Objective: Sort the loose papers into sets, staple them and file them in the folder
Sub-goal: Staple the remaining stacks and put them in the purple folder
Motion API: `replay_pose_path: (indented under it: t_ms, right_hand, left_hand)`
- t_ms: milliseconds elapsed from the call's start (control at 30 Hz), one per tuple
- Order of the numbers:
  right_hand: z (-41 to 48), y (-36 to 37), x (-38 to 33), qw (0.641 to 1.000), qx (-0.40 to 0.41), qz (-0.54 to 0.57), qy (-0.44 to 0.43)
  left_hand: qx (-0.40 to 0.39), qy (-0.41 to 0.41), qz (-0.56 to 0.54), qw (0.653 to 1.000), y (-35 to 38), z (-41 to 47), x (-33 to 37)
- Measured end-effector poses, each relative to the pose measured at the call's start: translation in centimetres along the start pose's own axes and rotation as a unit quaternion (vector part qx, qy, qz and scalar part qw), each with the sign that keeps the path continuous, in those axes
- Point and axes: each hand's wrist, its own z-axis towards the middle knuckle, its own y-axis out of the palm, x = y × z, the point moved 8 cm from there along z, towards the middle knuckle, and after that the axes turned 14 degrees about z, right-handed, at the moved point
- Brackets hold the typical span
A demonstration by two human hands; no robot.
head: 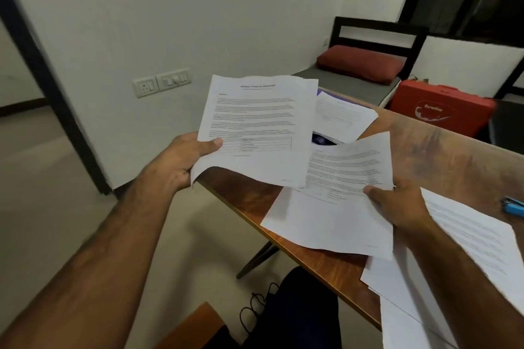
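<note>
The left hand (184, 161) pinches a curling printed sheet (255, 122) by its lower left corner, thumb on top; the right hand (397, 207) grips a second printed set (334, 207) at its right edge, just above the worn wooden desk (453, 144); the text is too blurred to read; at twelve o'clock from the right hand, a purple folder (321, 139) lies under pages; at three o'clock, a blue stapler (513, 207).
</note>
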Motion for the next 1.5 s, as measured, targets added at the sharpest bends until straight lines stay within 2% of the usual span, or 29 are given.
replay_pose_path:
  t_ms: [133,300,433,700,767,833,933,967,1067,1100,1233,1400,1500]
  right_hand:
    - [-0.5,1.5,-0.4,0.998,-0.013,0.053,0.004]
    - [-1.9,3.8,-1.4,0.984,-0.071,0.158,0.045]
    - [-3.1,5.7,-2.2,0.968,-0.117,0.216,0.059]
    - [-3.3,6.2,0.0,0.959,-0.090,0.246,0.105]
    - [-3.5,6.1,0.0,0.976,-0.077,0.177,0.106]
    - [-3.3,5.7,-0.4,0.994,-0.060,0.053,0.076]
    - [-2.7,4.4,-1.1,0.995,-0.019,-0.097,0.013]
    - [-2.6,3.9,-1.3,0.992,-0.006,-0.123,-0.001]
    - [-2.5,2.6,-1.9,0.984,0.022,-0.172,-0.030]
    - [-2.5,2.2,-2.1,0.982,0.023,-0.182,-0.035]
    - [-2.8,0.8,-2.6,0.981,0.025,-0.185,-0.055]
    - [-3.5,-3.3,-2.6,0.962,0.070,-0.251,-0.080]
    - [-3.8,-7.1,-2.1,0.947,0.111,-0.293,-0.068]
  left_hand:
    - [-0.017,0.009,-0.028,0.999,0.6,0.6,0.3]
    - [-0.078,-0.002,0.099,0.992,4.0,0.1,-1.6]
    - [-0.098,0.019,0.235,0.967,6.9,0.0,-2.3]
    - [-0.126,0.058,0.333,0.933,8.3,-0.2,-2.8]
    - [-0.114,0.065,0.352,0.927,8.3,-0.1,-2.8]
    - [-0.094,0.077,0.377,0.918,8.1,0.2,-2.8]
    - [-0.057,0.093,0.436,0.893,7.5,0.1,-2.8]
    - [-0.046,0.105,0.468,0.876,7.4,0.2,-2.8]
    - [0.013,0.140,0.593,0.792,7.9,0.0,-1.7]
    - [0.026,0.149,0.606,0.781,8.6,-0.4,-1.1]
    - [0.017,0.196,0.619,0.760,14.1,-2.3,1.2]
    - [-0.071,0.249,0.569,0.780,24.2,-4.4,1.2]
    - [-0.099,0.279,0.560,0.774,29.4,-5.4,0.5]
